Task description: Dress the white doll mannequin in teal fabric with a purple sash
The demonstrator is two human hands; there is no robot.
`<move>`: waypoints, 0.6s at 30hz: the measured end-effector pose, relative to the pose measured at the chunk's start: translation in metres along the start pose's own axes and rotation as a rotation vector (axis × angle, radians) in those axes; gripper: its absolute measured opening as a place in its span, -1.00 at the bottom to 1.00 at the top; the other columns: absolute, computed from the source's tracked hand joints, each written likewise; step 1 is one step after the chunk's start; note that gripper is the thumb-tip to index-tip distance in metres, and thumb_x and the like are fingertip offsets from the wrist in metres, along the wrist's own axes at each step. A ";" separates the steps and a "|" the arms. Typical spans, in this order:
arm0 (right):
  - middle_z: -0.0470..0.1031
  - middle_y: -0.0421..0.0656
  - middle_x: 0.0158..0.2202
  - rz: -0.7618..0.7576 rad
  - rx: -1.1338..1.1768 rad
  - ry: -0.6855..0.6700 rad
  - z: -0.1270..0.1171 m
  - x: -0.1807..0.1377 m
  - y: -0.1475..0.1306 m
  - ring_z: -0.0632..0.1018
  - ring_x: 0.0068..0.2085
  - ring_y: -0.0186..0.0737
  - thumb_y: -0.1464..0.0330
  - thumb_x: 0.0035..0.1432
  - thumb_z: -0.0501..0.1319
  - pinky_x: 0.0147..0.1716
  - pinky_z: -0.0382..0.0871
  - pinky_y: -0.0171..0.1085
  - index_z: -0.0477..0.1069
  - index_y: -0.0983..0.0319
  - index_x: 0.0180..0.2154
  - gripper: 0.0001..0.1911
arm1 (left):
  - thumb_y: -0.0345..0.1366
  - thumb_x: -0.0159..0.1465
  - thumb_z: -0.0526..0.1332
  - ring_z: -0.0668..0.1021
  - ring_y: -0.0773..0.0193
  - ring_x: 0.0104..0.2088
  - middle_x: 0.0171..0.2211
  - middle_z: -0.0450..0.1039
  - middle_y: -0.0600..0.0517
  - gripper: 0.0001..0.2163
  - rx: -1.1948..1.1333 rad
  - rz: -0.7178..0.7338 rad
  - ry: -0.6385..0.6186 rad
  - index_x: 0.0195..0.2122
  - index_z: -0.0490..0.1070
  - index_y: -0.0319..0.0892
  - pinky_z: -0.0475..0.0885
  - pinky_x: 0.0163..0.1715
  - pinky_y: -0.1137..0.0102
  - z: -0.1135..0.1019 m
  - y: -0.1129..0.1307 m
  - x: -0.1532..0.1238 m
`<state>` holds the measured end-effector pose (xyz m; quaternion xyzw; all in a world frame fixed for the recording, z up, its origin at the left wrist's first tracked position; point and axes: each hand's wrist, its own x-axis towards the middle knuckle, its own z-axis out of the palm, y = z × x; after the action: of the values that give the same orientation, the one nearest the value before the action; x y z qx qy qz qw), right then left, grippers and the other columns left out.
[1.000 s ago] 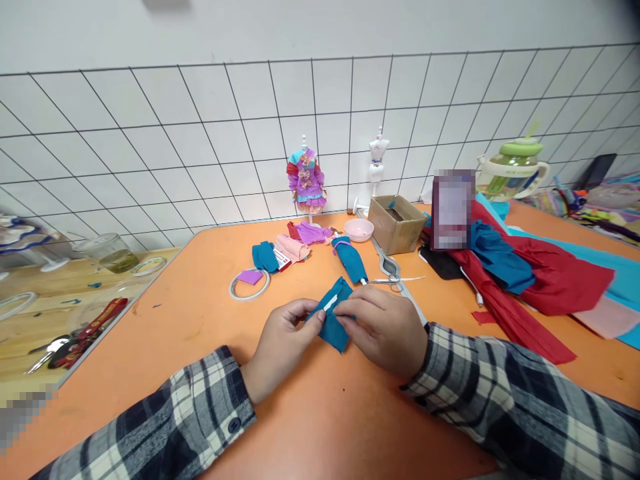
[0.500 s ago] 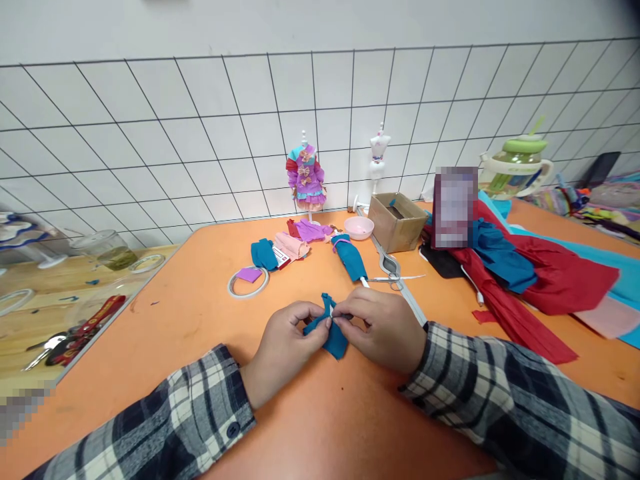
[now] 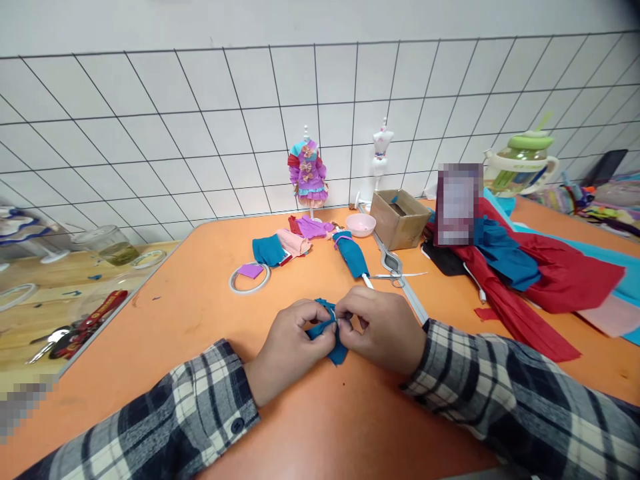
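Observation:
A small teal cloth piece is pinched between my two hands above the orange table. My left hand grips its left side with thumb and fingers. Facing it, my right hand is closed at the cloth's upper right edge, the fingertips of both hands nearly meeting. Something thin and pale shows at the fingertips, too small to name. Just beyond my hands lie a teal cloth tube around a white stick and a pair of scissors.
Behind stand a dressed doll form, a bare white doll form, a pink bowl and a cardboard box. A tape roll lies left, red fabric right. Keys rest on the wooden surface.
My fingertips have drawn closer together, and the cloth's upper part has folded down between them. The view has shifted slightly.

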<state>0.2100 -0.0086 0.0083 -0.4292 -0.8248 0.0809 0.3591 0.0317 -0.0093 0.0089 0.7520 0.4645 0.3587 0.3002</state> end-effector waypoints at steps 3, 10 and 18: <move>0.44 -0.29 -0.47 0.088 0.114 -0.015 0.001 0.002 0.000 0.39 -0.48 -0.38 0.47 -0.07 0.22 -0.49 0.10 -0.35 0.44 0.20 -0.43 -0.91 | -0.35 0.11 0.19 0.48 0.33 -0.47 -0.49 0.47 0.07 -0.93 -0.040 0.013 -0.006 -0.51 0.38 -0.18 0.37 -0.40 0.47 -0.001 0.000 0.001; 0.32 -0.32 -0.57 0.207 0.331 -0.072 0.000 0.005 -0.001 0.28 -0.57 -0.44 0.49 -0.09 0.19 -0.54 0.10 -0.40 0.44 0.23 -0.47 -0.92 | -0.37 0.15 0.18 0.52 0.29 -0.37 -0.41 0.51 0.02 -0.94 -0.148 0.062 -0.067 -0.46 0.39 -0.19 0.42 -0.30 0.42 -0.003 -0.006 0.001; 0.20 -0.36 -0.66 0.338 0.544 -0.141 0.001 0.006 -0.001 0.15 -0.63 -0.47 0.47 -0.07 0.19 -0.65 -0.02 -0.43 0.45 0.24 -0.48 -0.93 | -0.37 0.15 0.19 0.51 0.27 -0.37 -0.41 0.49 0.00 -0.93 -0.217 0.084 -0.089 -0.47 0.37 -0.19 0.42 -0.27 0.39 -0.003 -0.007 0.000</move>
<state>0.2066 -0.0042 0.0110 -0.4418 -0.7128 0.3865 0.3838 0.0258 -0.0067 0.0054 0.7490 0.3772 0.3852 0.3850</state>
